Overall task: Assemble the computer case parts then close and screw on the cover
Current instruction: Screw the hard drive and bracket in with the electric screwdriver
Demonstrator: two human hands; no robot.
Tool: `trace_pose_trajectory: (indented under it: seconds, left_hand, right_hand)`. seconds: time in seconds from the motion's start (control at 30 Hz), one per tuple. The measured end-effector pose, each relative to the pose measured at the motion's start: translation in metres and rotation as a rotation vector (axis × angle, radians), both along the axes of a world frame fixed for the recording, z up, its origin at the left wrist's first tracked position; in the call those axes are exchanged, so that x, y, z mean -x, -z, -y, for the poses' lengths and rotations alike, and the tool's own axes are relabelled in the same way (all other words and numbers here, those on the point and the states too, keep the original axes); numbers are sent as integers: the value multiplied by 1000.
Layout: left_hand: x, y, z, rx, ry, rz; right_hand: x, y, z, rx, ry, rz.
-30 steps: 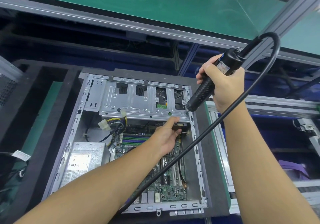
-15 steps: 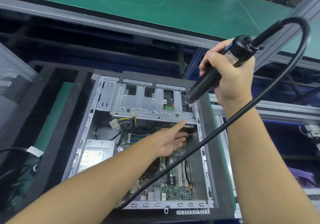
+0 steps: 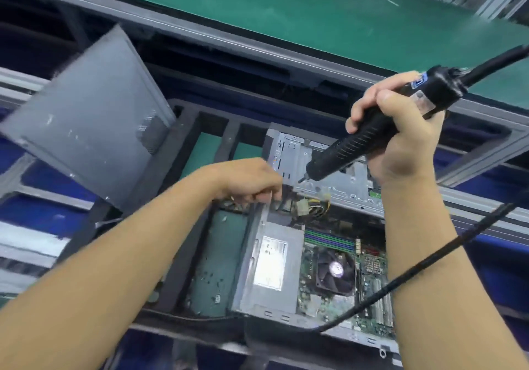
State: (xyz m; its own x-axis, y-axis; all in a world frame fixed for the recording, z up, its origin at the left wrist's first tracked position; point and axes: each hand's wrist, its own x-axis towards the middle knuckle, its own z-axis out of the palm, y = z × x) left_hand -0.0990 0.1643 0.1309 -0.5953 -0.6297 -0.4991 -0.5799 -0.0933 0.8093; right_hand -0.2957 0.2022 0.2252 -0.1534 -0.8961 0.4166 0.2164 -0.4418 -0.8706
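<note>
Left hand (image 3: pixel 252 181) shifted from mid-case to metal case (image 3: pixel 289 152) left rim, fingers curled, grip unclear in blur; right hand (image 3: pixel 400 135) clenches ribbed black screwdriver (image 3: pixel 352 152), tip at bracket (image 3: pixel 349 185) edge.

Views: one. Wide-angle camera worn on my head; faces forward and down; sits close above the open computer case (image 3: pixel 289 152); picture tilted, blurred toward the edges.
</note>
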Motion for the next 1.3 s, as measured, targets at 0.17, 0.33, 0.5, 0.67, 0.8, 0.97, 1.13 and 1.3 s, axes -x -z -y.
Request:
trace_pose_trajectory:
  seconds: [0.17,0.33,0.5,0.67,0.8,0.97,1.13,1.3]
  left_hand:
    - [-48,45,12,103,-56,213]
    - [-57,109,2,299,124,462]
    - [-56,169,-17,539,514,837]
    - [-66,188,16,958,664,915]
    - [-66,177,50,999,726,937]
    - [-48,188,33,918,900,1058]
    - [-41,208,4,950,892,1199]
    - [-39,220,-6,1006,904,1252]
  right_hand:
    - [-46,13,0,0,-16,-4]
    - [-70,33,-9,-32,-15,8]
    - [-80,57,-24,-85,30,19]
    - [-79,68,-33,-65,57,105]
    - [-74,71,-37,-49,81,144]
    - [-75,74,-41,-37,99,138]
    - [-75,72,-42,-24,93,120]
    - [-72,74,-43,-39,98,148]
